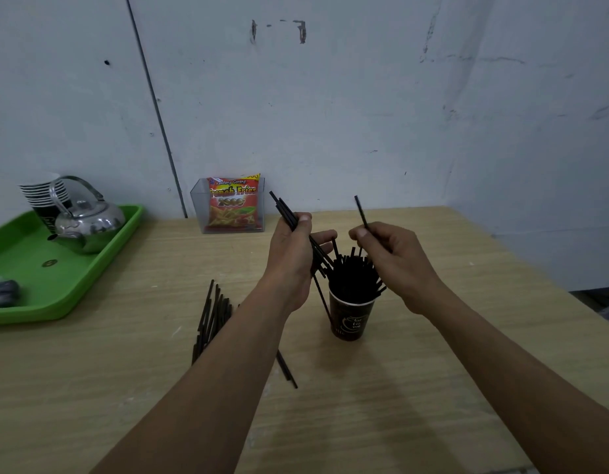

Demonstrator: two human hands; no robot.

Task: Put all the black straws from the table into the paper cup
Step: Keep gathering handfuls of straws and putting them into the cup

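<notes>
A dark paper cup (351,316) stands upright on the wooden table (433,388), stuffed with several black straws (352,273). Just left of the cup's rim, my left hand (291,258) grips a bundle of black straws (284,208) that slants up and to the left. My right hand (395,260) hovers over the cup's right side and pinches a single black straw (361,212) that points upward. A loose pile of black straws (212,314) lies on the table to the left, partly hidden under my left forearm, with a few ends (287,369) showing below the arm.
A green tray (39,275) at the left edge holds a steel kettle (89,222), a stack of paper cups (43,196) and a dark object. A clear box with a red snack packet (233,205) stands against the wall. The table's right edge drops off at far right.
</notes>
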